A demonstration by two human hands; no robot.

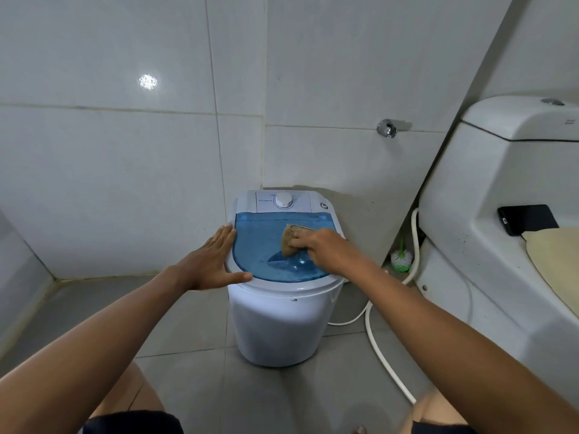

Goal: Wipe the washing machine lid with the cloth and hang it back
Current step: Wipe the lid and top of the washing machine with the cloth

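— Grey tiled floor (pixel 194 333) and pale wall tiles (pixel 94 183) are filling most of what I'm seeing. What's biggest on your side?

— I'm looking at a white toilet (pixel 488 239) taking up the right, with a black phone (pixel 528 219) lying on its ledge beside a cream seat cover (pixel 554 255).

— And the washing machine (pixel 282 327)?

— It's standing in the corner, white and round, with its blue see-through lid (pixel 260 245) lying closed on top. A white dial (pixel 284 200) is sitting on the panel behind the lid.

— I'm seeing a white hose (pixel 380 352) trailing across the floor to its right.

— Yes, and a green and white toilet brush (pixel 401 258) is standing between machine and toilet. A chrome tap (pixel 387 128) is sticking out of the wall above.

— How are the hands lying?

— My left hand (pixel 216 258) is resting flat on the machine's left rim, fingers straight, thumb stretching along the front edge, holding nothing. My right hand (pixel 319 245) is pressing down on the lid's right half, fingers curling over the cloth (pixel 289 241).

— Where's the cloth exactly?

— It's lying bunched and tan under those fingers, touching the blue lid.
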